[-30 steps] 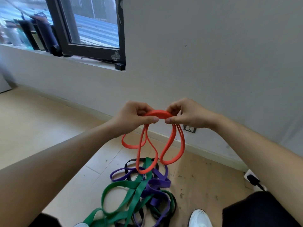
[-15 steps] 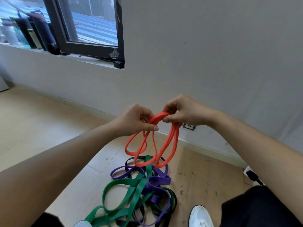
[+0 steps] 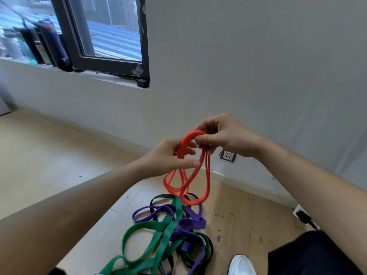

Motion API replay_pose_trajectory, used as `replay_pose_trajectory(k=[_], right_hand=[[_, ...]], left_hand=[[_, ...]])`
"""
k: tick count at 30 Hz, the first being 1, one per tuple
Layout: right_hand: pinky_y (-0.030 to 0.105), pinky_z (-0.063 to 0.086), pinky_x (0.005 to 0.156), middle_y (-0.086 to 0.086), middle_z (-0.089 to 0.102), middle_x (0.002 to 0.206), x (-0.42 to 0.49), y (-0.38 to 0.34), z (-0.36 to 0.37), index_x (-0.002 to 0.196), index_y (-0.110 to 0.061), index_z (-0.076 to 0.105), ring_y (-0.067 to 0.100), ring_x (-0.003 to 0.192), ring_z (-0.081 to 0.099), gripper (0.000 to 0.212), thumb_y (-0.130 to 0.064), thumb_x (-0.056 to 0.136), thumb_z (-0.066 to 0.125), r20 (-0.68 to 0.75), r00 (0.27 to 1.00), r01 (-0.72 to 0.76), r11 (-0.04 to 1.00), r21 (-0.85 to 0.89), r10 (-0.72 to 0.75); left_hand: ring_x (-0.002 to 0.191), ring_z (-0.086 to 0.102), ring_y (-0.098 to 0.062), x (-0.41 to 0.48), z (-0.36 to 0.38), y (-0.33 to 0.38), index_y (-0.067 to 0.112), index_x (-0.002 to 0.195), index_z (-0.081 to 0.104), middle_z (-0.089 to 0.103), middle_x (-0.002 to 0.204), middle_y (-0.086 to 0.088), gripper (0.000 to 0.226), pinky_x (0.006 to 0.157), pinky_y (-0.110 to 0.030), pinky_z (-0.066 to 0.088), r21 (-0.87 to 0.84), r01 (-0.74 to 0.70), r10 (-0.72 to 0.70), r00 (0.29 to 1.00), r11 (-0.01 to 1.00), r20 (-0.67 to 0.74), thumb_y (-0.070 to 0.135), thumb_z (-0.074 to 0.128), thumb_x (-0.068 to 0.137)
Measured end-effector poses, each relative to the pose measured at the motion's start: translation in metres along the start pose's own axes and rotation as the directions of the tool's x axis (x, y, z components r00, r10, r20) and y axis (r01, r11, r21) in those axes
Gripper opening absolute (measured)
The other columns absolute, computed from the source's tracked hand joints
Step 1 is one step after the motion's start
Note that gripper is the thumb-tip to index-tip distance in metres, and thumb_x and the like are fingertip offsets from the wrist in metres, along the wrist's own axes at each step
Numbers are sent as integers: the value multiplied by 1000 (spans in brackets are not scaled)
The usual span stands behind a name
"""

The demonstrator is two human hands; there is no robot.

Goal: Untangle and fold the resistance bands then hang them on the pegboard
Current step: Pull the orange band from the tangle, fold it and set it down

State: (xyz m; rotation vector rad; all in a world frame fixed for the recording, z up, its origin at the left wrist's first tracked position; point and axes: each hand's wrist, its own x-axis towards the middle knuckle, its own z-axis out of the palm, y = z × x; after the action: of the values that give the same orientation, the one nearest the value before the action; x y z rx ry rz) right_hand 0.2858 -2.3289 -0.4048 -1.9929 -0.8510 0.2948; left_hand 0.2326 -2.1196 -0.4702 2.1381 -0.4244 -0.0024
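Since the orange resistance band has narrowed into stacked loops, pinched at the top by our right hand and lower by our left hand, we judge its fold nearly done, above the tangled bands on the floor.

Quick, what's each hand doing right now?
Left hand: closed, holding the orange band between thumb and fingers.
Right hand: closed, pinching the same band's top.

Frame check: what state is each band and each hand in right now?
orange band: held up, gathered in loops.
left hand: grips the orange band.
right hand: pinches the orange band's top.
green band: on the floor, tangled.
purple band: on the floor, tangled.
black band: on the floor, in the tangle.
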Motion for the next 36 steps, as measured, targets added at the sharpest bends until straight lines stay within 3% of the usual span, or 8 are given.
replay_pose_trajectory(k=[5, 9, 17, 20, 27, 30, 32, 36], right_hand=[[28, 59, 64, 17, 73, 88, 0, -3, -2, 109, 3, 69, 28, 81, 74, 19, -6, 92, 68, -86, 994, 89, 966, 244, -70], [27, 60, 62, 18, 69, 89, 0, -6, -5, 111, 6, 66, 27, 84, 72, 20, -2, 92, 64, -165, 983, 140, 897, 420, -76], [24, 56, 58, 16, 70, 84, -11, 11, -36, 107, 3, 67, 25, 80, 70, 17, -3, 92, 64, -281, 959, 159, 878, 452, -29], [26, 59, 60, 16, 70, 84, -17, 25, -50, 105, 0, 65, 24, 79, 70, 13, 0, 94, 61, -286, 958, 129, 888, 441, 3], [36, 62, 75, 22, 71, 96, -27, 66, -66, 109, 0, 63, 24, 85, 72, 18, 4, 92, 62, -194, 969, -80, 937, 341, 153], [46, 59, 91, 27, 70, 107, -30, 78, -62, 116, -3, 64, 26, 96, 71, 29, 0, 88, 72, -17, 963, -269, 963, 26, 269], [39, 58, 94, 10, 70, 115, -29, 71, -54, 127, -15, 60, 19, 106, 69, 46, -12, 85, 78, 43, 958, -274, 947, -170, 284], [22, 48, 96, -11, 56, 129, -21, 45, -22, 145, -31, 43, 6, 118, 55, 75, -34, 81, 82, 46, 990, -118, 958, -262, 134]], left_hand=[[95, 74, -8, 2, 21, 16, 22, 125, 59, 76, 103, 1, 54, 79, -19, 59, -205, 6, -40, 987, 979, -159, 29, 85, 78], [87, 74, -6, 7, 37, 23, 21, 109, 65, 77, 96, -1, 34, 73, -12, 55, -292, 17, -85, 971, 956, -222, 20, 84, 81], [72, 68, -23, 11, 39, 23, 14, 101, 68, 68, 85, -16, 15, 73, -29, 60, -209, 10, -51, 980, 978, -190, 14, 77, 88], [63, 60, -9, 10, 32, 19, 15, 106, 67, 61, 72, -1, 22, 67, -26, 58, -146, -16, -9, 985, 989, -170, 11, 77, 87], [80, 72, -25, 12, 7, 19, 16, 118, 65, 72, 90, -9, 34, 80, -38, 63, -43, -59, 55, 994, 997, -96, 16, 78, 87], [81, 74, -22, 11, 0, 16, 19, 118, 66, 75, 89, -5, 32, 80, -39, 63, -32, -20, 17, 996, 999, -85, 17, 77, 88], [83, 74, -20, 11, -2, 12, 20, 117, 68, 76, 90, -2, 30, 81, -37, 62, 0, 7, -7, 999, 1000, -38, 20, 77, 89], [82, 74, -12, 11, 1, 7, 22, 116, 68, 76, 90, 4, 28, 73, -26, 58, 58, 26, -28, 999, 998, 19, 25, 76, 89]])
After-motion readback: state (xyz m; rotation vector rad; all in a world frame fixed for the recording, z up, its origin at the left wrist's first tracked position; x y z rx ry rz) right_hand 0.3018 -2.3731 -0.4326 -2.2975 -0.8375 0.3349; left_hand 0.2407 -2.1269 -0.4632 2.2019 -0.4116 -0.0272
